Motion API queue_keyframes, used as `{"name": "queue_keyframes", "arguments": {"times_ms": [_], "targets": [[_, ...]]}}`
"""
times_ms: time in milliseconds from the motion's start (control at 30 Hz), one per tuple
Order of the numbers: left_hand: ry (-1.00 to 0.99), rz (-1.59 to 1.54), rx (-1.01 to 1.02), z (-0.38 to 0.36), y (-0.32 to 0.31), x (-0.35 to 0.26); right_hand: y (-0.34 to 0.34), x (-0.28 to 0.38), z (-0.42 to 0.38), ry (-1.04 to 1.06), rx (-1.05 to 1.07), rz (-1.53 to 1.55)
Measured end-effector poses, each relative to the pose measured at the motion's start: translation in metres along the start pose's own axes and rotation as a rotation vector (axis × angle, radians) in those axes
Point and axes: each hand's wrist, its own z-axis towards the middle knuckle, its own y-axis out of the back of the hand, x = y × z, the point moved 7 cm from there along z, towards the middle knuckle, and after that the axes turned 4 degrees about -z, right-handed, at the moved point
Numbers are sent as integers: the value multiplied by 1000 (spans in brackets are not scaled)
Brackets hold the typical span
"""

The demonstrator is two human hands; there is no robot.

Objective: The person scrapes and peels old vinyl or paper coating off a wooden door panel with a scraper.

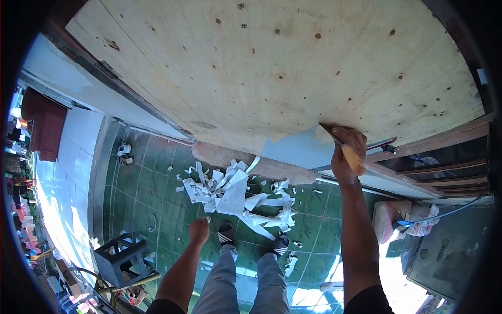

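plywood panel (235,63), pale w/ dark knots & small holes, fills the top of the view; a blue-grey patch (293,150) w/ a ragged upper edge covers part of its lower edge, nr centre-r. r hand (349,146) is closed firmly round the scraper (354,161), fingers wrapped over the tool, wooden handle sticking out below the fist, dark blade angled up & l against the panel, right by the r end of the patch. l hand (198,230) hangs low, apart from the panel, curled into a fist; poss. a pale bit shows by the thumb, but it's too small to tell if it's held. white strips (230,191) lie in a tangled heap on the green tile floor (141,186), below the panel & just ahead of the feet, w/ a few loose scraps around. both feet wear dark striped slides (226,234), toes twd the heap. dark plastic stool (112,261) is on the lower l. on the r, bags (386,222) sit nr the wall, w/ a blue hose (454,212) running to them. slatted window (444,167) is above, w/ a thin red item (383,143) btwn it & the r hand.
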Motion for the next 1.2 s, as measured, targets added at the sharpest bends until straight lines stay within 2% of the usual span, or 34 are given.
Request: {"name": "queue_keyframes", "arguments": {"times_ms": [133, 233, 333, 433, 500, 567, 633, 733, 800, 833, 867, 933, 1000, 1067, 1167, 1200], "targets": [[-64, 51, -252, 20, 28, 23, -8, -2, -3, 6, 35, -17], [-90, -67, -296, 19, 50, 14, -9, -6, -4, -35, 41, 9], [38, -112, -281, 15, 74, -19, -14, -7, -7, -42, 19, 15], [0, -247, -129, 25, 66, -27, -12, -6, -5, -54, 39, 22], [-485, 85, -416, 17, 88, -77, -9, -8, -5, -110, -37, 98], [-733, 163, -533, 13, 88, -96, -16, -5, -6, -55, -1, 27], [-764, -24, -479, 35, 83, -97, -17, -5, -7, -28, 27, 1], [-306, -64, -301, 60, 89, -104, -14, -11, -8, -40, 16, 51], [-312, 75, -272, 76, 92, -117, -17, -14, -10, -74, -49, 113], [-311, 146, -255, 78, 91, -118, -19, -10, -10, -54, -17, 67], [-394, 107, -331, 80, 93, -122, -18, -6, -8, -38, 9, 17], [-706, 361, -702, 52, 119, -169, -17, -3, -5, -16, 45, -23], [-829, 290, -745, 49, 113, -169, -13, -10, -9, -55, -9, 46], [-739, -90, -461, 83, 80, -119, -18, -11, -8, -47, -22, 38], [-220, 71, 7, 82, 74, -131, -21, -4, -8, -16, 42, -40], [-221, 88, 10, 80, 73, -139, -19, -3, -6, -18, 64, -22]]}}
